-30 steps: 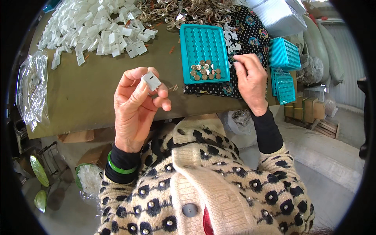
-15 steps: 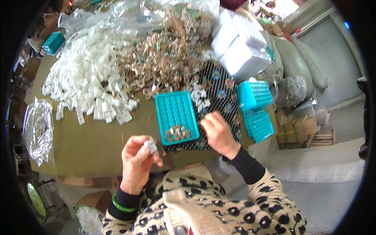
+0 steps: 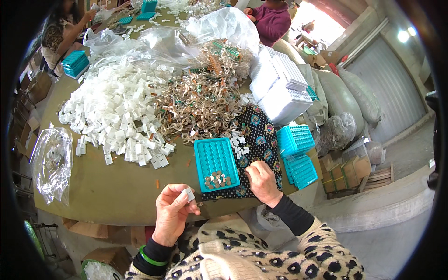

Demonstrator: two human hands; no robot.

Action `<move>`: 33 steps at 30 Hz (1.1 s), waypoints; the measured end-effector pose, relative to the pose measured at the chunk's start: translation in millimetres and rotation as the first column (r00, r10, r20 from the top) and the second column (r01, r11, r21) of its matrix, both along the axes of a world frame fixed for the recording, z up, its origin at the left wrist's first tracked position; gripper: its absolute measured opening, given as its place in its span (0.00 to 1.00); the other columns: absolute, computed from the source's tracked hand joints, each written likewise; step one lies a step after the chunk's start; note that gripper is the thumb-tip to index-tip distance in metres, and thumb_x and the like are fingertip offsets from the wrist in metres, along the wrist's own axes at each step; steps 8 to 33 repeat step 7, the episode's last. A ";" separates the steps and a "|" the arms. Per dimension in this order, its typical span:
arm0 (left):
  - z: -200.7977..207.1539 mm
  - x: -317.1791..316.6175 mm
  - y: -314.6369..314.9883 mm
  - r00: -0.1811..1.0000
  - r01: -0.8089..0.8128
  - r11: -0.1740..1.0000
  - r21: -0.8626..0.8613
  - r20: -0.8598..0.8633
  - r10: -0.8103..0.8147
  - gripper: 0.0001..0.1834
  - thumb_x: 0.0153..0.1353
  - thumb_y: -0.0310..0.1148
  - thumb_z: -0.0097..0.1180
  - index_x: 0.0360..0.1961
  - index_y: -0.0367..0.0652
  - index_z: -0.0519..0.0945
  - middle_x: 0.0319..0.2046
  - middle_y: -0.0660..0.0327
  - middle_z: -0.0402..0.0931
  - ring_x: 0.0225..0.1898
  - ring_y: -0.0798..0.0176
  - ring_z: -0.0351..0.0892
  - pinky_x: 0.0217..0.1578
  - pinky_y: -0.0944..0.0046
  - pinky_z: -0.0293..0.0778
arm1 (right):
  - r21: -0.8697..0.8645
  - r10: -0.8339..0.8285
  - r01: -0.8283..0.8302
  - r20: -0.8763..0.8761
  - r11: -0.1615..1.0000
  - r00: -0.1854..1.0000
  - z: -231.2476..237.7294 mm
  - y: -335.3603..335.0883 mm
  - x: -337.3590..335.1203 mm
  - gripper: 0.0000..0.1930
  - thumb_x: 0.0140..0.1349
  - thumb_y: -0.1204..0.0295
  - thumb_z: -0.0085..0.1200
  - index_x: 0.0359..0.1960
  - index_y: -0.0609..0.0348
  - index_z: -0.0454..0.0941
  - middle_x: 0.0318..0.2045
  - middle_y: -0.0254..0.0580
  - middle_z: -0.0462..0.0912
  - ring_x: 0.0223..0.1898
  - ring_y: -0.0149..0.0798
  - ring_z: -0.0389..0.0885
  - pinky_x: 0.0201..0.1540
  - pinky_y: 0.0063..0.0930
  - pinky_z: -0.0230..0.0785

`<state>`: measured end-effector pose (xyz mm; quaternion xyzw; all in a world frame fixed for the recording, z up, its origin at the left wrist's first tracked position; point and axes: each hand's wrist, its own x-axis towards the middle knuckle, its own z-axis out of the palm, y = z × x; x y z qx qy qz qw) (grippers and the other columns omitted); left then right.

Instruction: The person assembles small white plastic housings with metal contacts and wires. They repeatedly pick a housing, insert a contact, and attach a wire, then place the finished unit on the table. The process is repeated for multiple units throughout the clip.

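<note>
My left hand point(image 3: 172, 210) pinches a small white plastic casing point(image 3: 188, 194) between thumb and fingertips, above the near table edge. To its right is a teal tray point(image 3: 203, 161) with rows of round hollows. Several small round metallic pieces point(image 3: 218, 180) lie at the tray's near end. My right hand point(image 3: 264, 183) is beside the tray, over a dark patterned cloth point(image 3: 262, 144). Its fingers are curled together, and whatever they may hold is hidden. Small white parts point(image 3: 239, 148) lie on the cloth just beyond this hand.
A large heap of white casings point(image 3: 116, 102) covers the left of the table point(image 3: 107, 196). Next to it is a pile of clear strips and wires point(image 3: 200, 93). White trays point(image 3: 280, 88) and teal trays point(image 3: 296, 140) are stacked at right. A person in purple point(image 3: 270, 21) is across the table.
The view has tilted upward, so the table sits lower and people at the far side show. Both hands keep nearly the same places beside the tray; the left still holds the casing.
</note>
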<state>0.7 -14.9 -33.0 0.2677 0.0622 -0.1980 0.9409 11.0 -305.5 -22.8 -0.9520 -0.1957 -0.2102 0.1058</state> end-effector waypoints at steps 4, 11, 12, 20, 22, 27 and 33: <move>-4.0 0.0 3.7 1.000 -0.003 1.000 -0.016 -0.004 0.003 0.07 0.65 0.25 0.58 0.43 0.40 0.75 0.38 0.54 0.79 0.29 0.62 0.81 0.30 0.58 0.83 | -0.046 0.021 -0.024 -0.049 0.999 0.999 5.8 -0.2 -7.2 0.08 0.49 0.86 0.56 0.32 0.65 0.76 0.32 0.44 0.74 0.35 0.46 0.76 0.37 0.36 0.72; -7.3 0.2 5.1 1.000 0.009 0.999 -0.036 0.001 -0.009 0.08 0.65 0.26 0.58 0.44 0.41 0.75 0.38 0.54 0.79 0.29 0.61 0.81 0.30 0.58 0.83 | -0.053 0.038 -0.041 -0.068 0.998 0.997 9.2 -0.4 -10.7 0.09 0.49 0.86 0.55 0.34 0.66 0.78 0.34 0.44 0.75 0.36 0.47 0.76 0.38 0.35 0.72; -7.3 0.2 5.1 1.000 0.009 0.999 -0.036 0.001 -0.009 0.08 0.65 0.26 0.58 0.44 0.41 0.75 0.38 0.54 0.79 0.29 0.61 0.81 0.30 0.58 0.83 | -0.053 0.038 -0.041 -0.068 0.998 0.997 9.2 -0.4 -10.7 0.09 0.49 0.86 0.55 0.34 0.66 0.78 0.34 0.44 0.75 0.36 0.47 0.76 0.38 0.35 0.72; -7.3 0.2 5.1 1.000 0.009 0.999 -0.036 0.001 -0.009 0.08 0.65 0.26 0.58 0.44 0.41 0.75 0.38 0.54 0.79 0.29 0.61 0.81 0.30 0.58 0.83 | -0.053 0.038 -0.041 -0.068 0.998 0.997 9.2 -0.4 -10.7 0.09 0.49 0.86 0.55 0.34 0.66 0.78 0.34 0.44 0.75 0.36 0.47 0.76 0.38 0.35 0.72; -7.3 0.2 5.1 1.000 0.009 0.999 -0.036 0.001 -0.009 0.08 0.65 0.26 0.58 0.44 0.41 0.75 0.38 0.54 0.79 0.29 0.61 0.81 0.30 0.58 0.83 | -0.053 0.038 -0.041 -0.068 0.998 0.997 9.2 -0.4 -10.7 0.09 0.49 0.86 0.55 0.34 0.66 0.78 0.34 0.44 0.75 0.36 0.47 0.76 0.38 0.35 0.72; -7.3 0.2 5.1 1.000 0.009 0.999 -0.036 0.001 -0.009 0.08 0.65 0.26 0.58 0.44 0.41 0.75 0.38 0.54 0.79 0.29 0.61 0.81 0.30 0.58 0.83 | -0.053 0.038 -0.041 -0.068 0.998 0.997 9.2 -0.4 -10.7 0.09 0.49 0.86 0.55 0.34 0.66 0.78 0.34 0.44 0.75 0.36 0.47 0.76 0.38 0.35 0.72; -7.3 0.2 5.1 1.000 0.009 0.999 -0.036 0.001 -0.009 0.08 0.65 0.26 0.58 0.44 0.41 0.75 0.38 0.54 0.79 0.29 0.61 0.81 0.30 0.58 0.83 | -0.053 0.038 -0.041 -0.068 0.998 0.997 9.2 -0.4 -10.7 0.09 0.49 0.86 0.55 0.34 0.66 0.78 0.34 0.44 0.75 0.36 0.47 0.76 0.38 0.35 0.72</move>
